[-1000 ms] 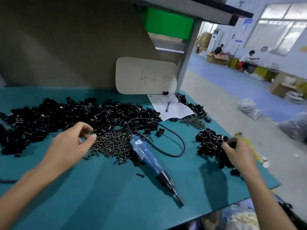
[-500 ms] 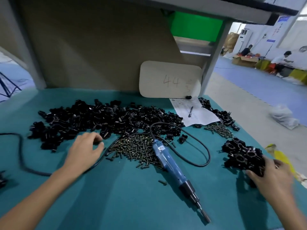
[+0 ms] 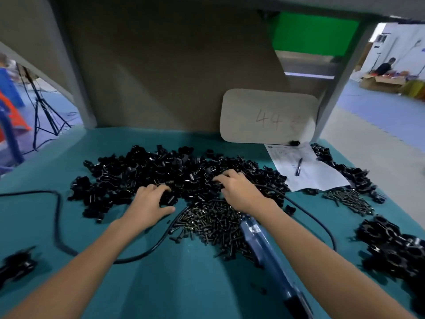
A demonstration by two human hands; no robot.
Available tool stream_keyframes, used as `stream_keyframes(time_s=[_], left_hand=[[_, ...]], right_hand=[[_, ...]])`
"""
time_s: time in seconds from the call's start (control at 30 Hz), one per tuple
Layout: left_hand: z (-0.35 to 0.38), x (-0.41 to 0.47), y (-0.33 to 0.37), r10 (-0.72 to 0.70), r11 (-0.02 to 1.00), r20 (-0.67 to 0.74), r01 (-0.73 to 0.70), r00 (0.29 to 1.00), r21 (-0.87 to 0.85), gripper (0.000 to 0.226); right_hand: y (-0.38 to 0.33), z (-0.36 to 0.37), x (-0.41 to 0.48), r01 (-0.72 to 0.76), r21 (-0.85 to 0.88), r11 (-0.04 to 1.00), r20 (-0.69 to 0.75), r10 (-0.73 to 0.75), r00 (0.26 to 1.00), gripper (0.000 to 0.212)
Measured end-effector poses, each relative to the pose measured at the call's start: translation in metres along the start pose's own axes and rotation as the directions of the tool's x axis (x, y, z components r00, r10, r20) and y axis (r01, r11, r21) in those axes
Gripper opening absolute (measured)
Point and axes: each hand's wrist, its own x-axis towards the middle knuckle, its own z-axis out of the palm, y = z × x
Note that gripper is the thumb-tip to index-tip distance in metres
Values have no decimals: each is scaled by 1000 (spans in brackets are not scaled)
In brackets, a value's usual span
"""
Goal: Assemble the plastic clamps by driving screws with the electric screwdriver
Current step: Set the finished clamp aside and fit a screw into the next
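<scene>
A wide heap of black plastic clamp parts (image 3: 161, 173) lies across the middle of the teal table (image 3: 184, 288). In front of it sits a pile of dark screws (image 3: 207, 224). My left hand (image 3: 147, 206) is at the heap's near edge and pinches a black clamp part (image 3: 169, 199) between thumb and fingers. My right hand (image 3: 241, 192) reaches into the heap, fingertips buried among the parts. The blue electric screwdriver (image 3: 264, 252) lies on the table, partly under my right forearm, tip pointing toward me.
The screwdriver's black cable (image 3: 138, 256) loops over the table left and right. A cluster of clamps (image 3: 395, 247) sits at the right, a second screw pile (image 3: 349, 199) behind it. Paper with a pen (image 3: 305, 173) and a cardboard sign (image 3: 269, 116) stand at the back right.
My right hand left the clamp cluster at the right and moved into the central heap. My left hand shifted forward to the heap's edge. The view swung left.
</scene>
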Motion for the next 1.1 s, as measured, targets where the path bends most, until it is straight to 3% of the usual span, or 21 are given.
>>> stream_keyframes(time_s=[0.13,0.23,0.43,0.57,0.7,0.83,1.0,1.1], left_hand=[[-7,6,-6,-12,1000,-34,12,999,-6,39],[-15,6,-6,-50,996,60,54,997,-70,51],[-30,3,-14,-123,990,250,135,960,-30,78],[-41,3,-16,-145,987,199,157,969,-44,62],[-60,0,4,-41,980,-43,31,998,-197,32],[-74,-13,36,76,940,-169,-128,983,-317,24],[-78,-34,65,98,830,-83,-128,992,-543,11],[-82,-48,73,114,849,18,-88,993,-522,29]], right_hand=[[4,14,32,17,-99,995,105,-7,994,56],[11,20,34,28,-67,997,10,-28,1000,46],[30,2,13,6,286,958,-156,40,987,33],[30,-12,-6,35,511,859,-184,70,980,28],[17,-19,-25,11,886,464,-73,115,991,11],[1,-22,-45,5,991,131,-23,135,991,11],[-18,-24,-75,-23,954,-298,58,109,992,21],[-28,-23,-90,-29,941,-338,74,120,990,20]])
